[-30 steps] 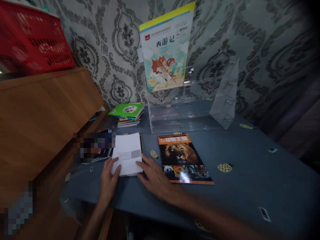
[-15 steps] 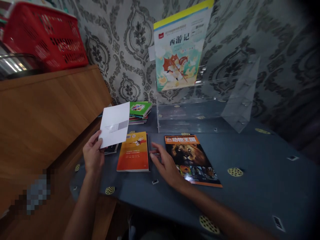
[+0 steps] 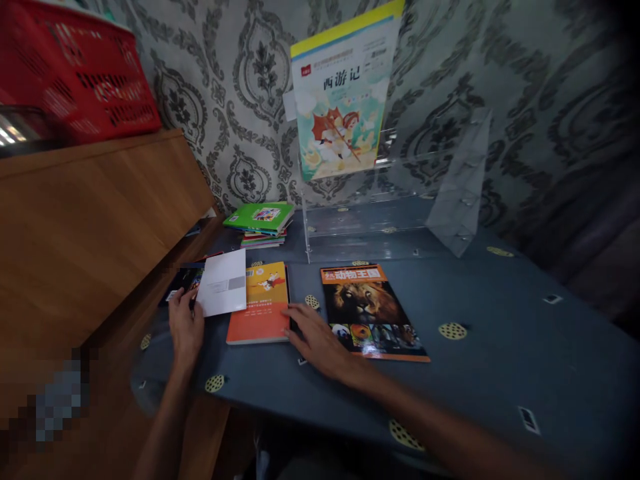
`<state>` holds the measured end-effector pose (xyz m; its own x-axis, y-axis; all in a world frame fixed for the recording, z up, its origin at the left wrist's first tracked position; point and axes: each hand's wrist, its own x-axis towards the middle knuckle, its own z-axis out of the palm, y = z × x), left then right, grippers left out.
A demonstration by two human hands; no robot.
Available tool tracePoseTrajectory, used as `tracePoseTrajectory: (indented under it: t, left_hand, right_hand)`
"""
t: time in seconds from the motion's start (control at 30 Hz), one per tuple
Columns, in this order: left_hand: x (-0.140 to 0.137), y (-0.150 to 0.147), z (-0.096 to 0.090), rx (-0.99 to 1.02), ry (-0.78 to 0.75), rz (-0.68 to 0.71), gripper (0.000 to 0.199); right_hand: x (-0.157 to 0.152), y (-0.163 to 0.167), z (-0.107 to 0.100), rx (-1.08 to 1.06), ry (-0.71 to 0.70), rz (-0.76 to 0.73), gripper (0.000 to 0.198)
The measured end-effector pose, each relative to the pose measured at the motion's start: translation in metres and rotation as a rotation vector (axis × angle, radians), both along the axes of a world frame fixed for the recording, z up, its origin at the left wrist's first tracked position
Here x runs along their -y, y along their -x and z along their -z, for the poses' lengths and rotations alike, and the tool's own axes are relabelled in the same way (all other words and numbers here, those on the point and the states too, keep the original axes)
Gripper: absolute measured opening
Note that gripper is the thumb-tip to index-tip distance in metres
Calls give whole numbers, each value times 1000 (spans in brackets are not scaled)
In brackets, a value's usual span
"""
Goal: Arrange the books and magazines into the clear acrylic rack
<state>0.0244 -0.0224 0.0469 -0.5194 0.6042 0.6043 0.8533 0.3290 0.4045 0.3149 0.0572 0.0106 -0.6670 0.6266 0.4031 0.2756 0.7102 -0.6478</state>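
So there's a white booklet (image 3: 220,283) with a grey block printed on it, tilted a bit and lapping over the left part of an orange book (image 3: 260,325). Its other side lies over a dark-covered book (image 3: 173,279) on the left.

The left hand (image 3: 186,325) is right at the booklet's lower left edge, fingers a little apart over the dark book and thumb next to the white cover. Honestly can't tell if it's pinching the booklet or just resting there. The right hand (image 3: 315,340) has its fingers loosely spread, tips touching the orange book's right edge, not wrapped around anything.

Just right of that hand, a 动物王国 book (image 3: 370,310) with a lion on the cover lies flat on the blue-grey tablecloth (image 3: 500,360). Behind it there's a clear acrylic book stand (image 3: 457,193) with a 西游记 book (image 3: 345,100) propped up on it. To the stand's left is a small stack of books (image 3: 260,219), green one on top. Over on the wooden cabinet (image 3: 100,220) sits a red plastic basket (image 3: 95,80).
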Motion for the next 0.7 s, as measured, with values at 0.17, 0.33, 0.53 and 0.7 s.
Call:
tracePoseTrajectory:
  t: [0.17,0.33,0.53,0.7]
  left_hand:
    - [21,-51,8,-178,293,55,35]
    - [27,-79,28,-74,316,111,41]
    - [27,-85,30,169,189,206,40]
    - [32,-102,25,298,119,195,39]
  right_hand:
    - [1,1,1,4,-14,15,37]
    - [6,0,-5,27,-27,18,34]
    - [11,0,-5,-13,1,90,30]
    - [8,2,-3,-84,77,121,22]
